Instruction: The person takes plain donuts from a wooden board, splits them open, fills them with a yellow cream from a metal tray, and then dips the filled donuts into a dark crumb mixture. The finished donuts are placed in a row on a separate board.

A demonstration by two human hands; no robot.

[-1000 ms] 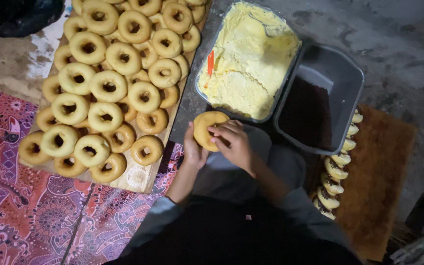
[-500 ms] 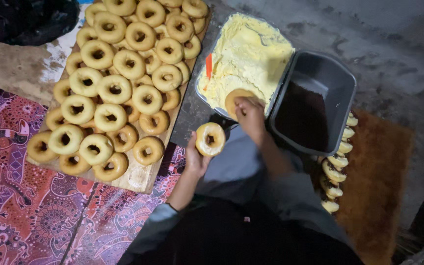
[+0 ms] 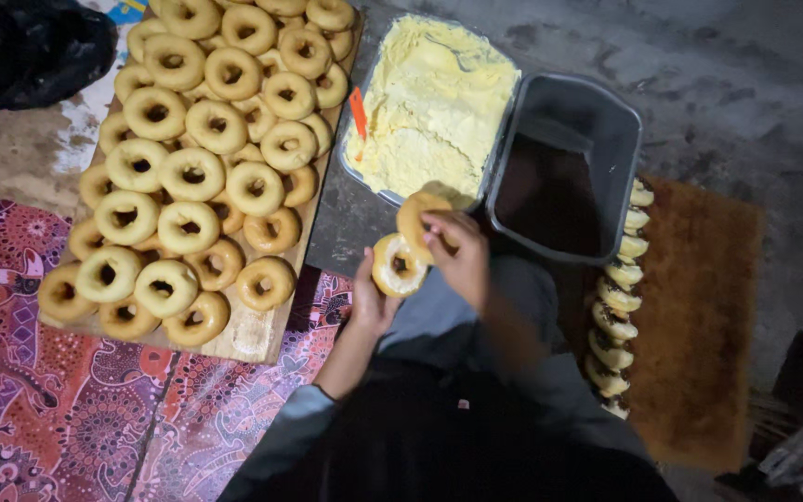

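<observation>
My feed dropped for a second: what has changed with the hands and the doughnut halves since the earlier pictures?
The right hand went to the tub of yellow cream with one doughnut half and has come back, bringing it next to the other half in the left hand. The left hand kept its half throughout. The board of doughnuts, the dark tub and the row of finished ones stayed put.

Matt wooden board, smooth grey plastic tub — patterned cloth, rough concrete floor
</observation>
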